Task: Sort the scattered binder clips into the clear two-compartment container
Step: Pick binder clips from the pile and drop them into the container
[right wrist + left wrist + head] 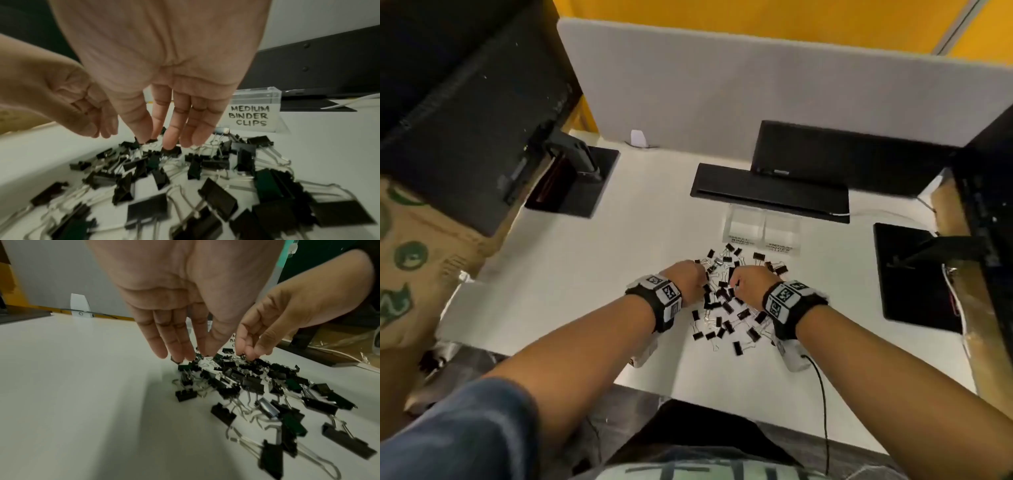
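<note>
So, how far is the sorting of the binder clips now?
Barely started. Done: nothing visible; both compartments of the clear container look empty. In hand: the left hand and right hand reach fingers-down into the pile of binder clips, touching clips; a firm grip is not clear. Left: the whole pile, small and medium mixed, on the desk.

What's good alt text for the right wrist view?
A right hand reaches fingers-down into a heap of black binder clips on a white desk. Behind stands a clear container labelled "MEDIUM BINDER CLIPS"; the left hand hovers alongside.
</note>
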Demonstrator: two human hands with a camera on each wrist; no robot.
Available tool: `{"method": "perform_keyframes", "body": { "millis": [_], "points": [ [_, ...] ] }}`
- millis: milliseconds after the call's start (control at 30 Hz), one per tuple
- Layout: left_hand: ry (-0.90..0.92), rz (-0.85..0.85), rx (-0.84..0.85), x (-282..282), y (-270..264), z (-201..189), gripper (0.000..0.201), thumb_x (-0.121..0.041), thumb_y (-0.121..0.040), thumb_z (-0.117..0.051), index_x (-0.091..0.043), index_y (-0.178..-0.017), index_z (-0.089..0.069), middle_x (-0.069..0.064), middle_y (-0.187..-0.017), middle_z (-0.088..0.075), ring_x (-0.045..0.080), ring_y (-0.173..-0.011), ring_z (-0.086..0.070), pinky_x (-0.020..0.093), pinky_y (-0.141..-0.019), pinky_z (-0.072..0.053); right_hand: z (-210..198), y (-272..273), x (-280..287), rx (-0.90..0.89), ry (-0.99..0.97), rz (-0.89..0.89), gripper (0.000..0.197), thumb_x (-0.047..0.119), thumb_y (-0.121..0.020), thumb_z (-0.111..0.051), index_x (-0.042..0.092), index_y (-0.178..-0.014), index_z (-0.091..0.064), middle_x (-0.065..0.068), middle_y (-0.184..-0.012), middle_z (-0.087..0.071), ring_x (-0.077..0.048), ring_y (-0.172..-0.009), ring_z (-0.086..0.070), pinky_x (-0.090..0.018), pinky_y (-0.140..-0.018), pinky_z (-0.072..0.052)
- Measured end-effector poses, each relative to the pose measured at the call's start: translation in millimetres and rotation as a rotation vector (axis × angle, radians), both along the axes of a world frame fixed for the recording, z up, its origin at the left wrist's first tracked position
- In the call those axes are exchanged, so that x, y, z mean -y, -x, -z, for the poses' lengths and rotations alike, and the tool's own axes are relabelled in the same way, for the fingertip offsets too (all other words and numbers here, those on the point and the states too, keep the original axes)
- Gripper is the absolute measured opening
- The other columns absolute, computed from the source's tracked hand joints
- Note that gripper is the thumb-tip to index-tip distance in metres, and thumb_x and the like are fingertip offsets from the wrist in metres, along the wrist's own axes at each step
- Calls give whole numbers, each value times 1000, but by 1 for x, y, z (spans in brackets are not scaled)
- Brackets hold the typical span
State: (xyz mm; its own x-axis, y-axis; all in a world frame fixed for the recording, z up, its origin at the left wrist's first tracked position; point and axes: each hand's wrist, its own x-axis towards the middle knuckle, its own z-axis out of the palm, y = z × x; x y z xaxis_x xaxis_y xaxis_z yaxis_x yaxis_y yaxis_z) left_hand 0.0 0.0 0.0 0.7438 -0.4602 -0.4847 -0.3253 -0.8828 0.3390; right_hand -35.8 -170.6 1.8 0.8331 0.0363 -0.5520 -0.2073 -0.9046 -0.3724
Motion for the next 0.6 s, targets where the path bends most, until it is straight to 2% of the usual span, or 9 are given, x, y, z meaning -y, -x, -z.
{"method": "perform_keyframes", "body": {
  "millis": [100, 200, 367, 500, 600],
  "points": [
    [-4, 7, 13, 5, 3, 10, 31, -15, -88, -56, -10, -118, -62, 12, -122, -61, 29, -110, -60, 30, -87, -48, 6, -3, -5, 0, 115, -83, 30, 12, -89, -54, 16, -118, -59, -6, -119, -61, -25, -106, -60, -31, -85, -51],
    [22, 6, 62, 11, 9, 20, 28, -18, -88, -57, -15, -115, -61, 9, -120, -60, 26, -107, -59, 31, -84, -49, 17, 0, -7, 53, 165, -126, 32, 13, -88, -57, 13, -120, -57, -8, -116, -62, -25, -104, -60, -35, -87, -53],
    [68, 13, 85, 23, 10, 29, 30, -18, -89, -59, -18, -119, -58, 8, -120, -56, 26, -109, -57, 37, -87, -51, 26, 3, -8, 166, 190, -160, 28, 15, -87, -57, 14, -115, -58, -7, -112, -63, -26, -102, -60, -35, -82, -53],
    [40, 56, 48, 30, 8, 32, 35, -15, -83, -66, -19, -117, -59, 9, -115, -57, 26, -103, -58, 36, -86, -52, 28, 3, -9, 211, 189, -206, 18, 14, -86, -57, 13, -103, -61, -7, -105, -64, -26, -96, -61, -37, -82, -53],
    [-6, 70, 35, 34, 8, 33, 35, -15, -81, -69, -13, -114, -59, 11, -113, -57, 27, -104, -58, 36, -87, -52, 31, 3, -9, 225, 174, -206, 20, 12, -85, -58, 10, -105, -63, -9, -105, -64, -27, -96, -61, -39, -85, -53]
  ]
}}
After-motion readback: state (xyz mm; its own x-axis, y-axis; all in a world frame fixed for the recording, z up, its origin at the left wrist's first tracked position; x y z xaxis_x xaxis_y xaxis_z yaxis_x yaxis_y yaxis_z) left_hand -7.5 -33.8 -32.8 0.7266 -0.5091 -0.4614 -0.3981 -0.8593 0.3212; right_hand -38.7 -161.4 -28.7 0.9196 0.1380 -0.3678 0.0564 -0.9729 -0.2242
